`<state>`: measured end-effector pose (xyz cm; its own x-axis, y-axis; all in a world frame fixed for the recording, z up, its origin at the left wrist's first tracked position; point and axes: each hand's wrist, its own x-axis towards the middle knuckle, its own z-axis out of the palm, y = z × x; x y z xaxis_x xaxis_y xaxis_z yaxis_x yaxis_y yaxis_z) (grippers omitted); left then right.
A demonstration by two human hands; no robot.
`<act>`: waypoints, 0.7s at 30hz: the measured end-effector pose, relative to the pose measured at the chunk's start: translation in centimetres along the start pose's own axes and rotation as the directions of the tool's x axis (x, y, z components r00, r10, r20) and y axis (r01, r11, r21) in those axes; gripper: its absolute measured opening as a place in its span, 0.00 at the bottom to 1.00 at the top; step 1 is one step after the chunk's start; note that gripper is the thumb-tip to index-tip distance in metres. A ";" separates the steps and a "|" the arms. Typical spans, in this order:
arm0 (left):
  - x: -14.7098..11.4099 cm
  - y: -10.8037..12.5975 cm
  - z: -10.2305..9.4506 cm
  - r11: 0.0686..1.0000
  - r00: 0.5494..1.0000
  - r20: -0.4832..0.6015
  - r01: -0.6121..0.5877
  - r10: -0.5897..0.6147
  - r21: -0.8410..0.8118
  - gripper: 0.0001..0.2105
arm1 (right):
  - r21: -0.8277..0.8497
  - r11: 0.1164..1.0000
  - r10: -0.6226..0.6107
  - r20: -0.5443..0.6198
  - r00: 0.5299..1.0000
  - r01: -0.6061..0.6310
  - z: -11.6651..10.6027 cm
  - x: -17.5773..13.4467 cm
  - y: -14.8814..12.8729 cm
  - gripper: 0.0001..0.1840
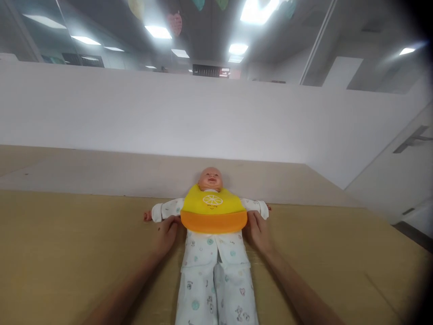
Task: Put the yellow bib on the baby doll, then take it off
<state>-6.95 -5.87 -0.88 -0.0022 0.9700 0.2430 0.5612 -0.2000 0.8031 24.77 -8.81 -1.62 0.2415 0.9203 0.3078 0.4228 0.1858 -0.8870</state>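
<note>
spreading over the chest of the doll (203, 248), the yellow bib (199, 203) is lying face up, its orange pocket (214, 222) crossing just above the front of the white patterned clothes (233, 289). i am working at both sides of it, so i am judging the step in hand to be arranging the bib, with its neck part already sitting under the chin.

my hands are resting apart, one on each side: my left hand (168, 232) is curling its fingers in at one lower edge, and my right hand (259, 230) is doing the same at the other, just below the doll's sleeve. the fingertips are showing too poorly for me to be sure, so i cannot tell whether either hand is pinching the rim or only touching it. any shift of the bib from here is calling, i think, for a light, even pull from both sides, so that the printed slice is staying centred.

the doll is lying on its back on the tan table (84, 253), arms spreading wide and head pointing away from me. beyond it a pale grey strip (101, 169) is running along the white wall (152, 113), with a door handle (411, 139) showing to my right.
</note>
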 end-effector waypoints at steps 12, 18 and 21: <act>0.0 -1.9 1.6 0.663 0.842 0.234 -0.530 0.487 0.529 0.16 | -0.494 0.773 -0.248 0.341 0.907 0.397 0.7 -3.8 -1.5 0.24; 1.9 -1.1 1.7 0.824 0.893 0.265 -0.440 0.363 0.357 0.13 | -0.599 0.721 -0.182 0.321 0.929 0.348 1.7 -3.8 -1.3 0.24; 3.1 0.7 1.8 0.908 0.927 0.255 -0.339 0.277 0.245 0.10 | -0.587 0.721 -0.172 0.365 0.915 0.369 1.5 -2.5 -1.3 0.25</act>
<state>-5.04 -2.80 -0.57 0.3643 0.8786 0.3087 0.7136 -0.4764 0.5137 22.34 -10.86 -1.80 -0.1701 0.9359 0.3086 0.9064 0.2715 -0.3237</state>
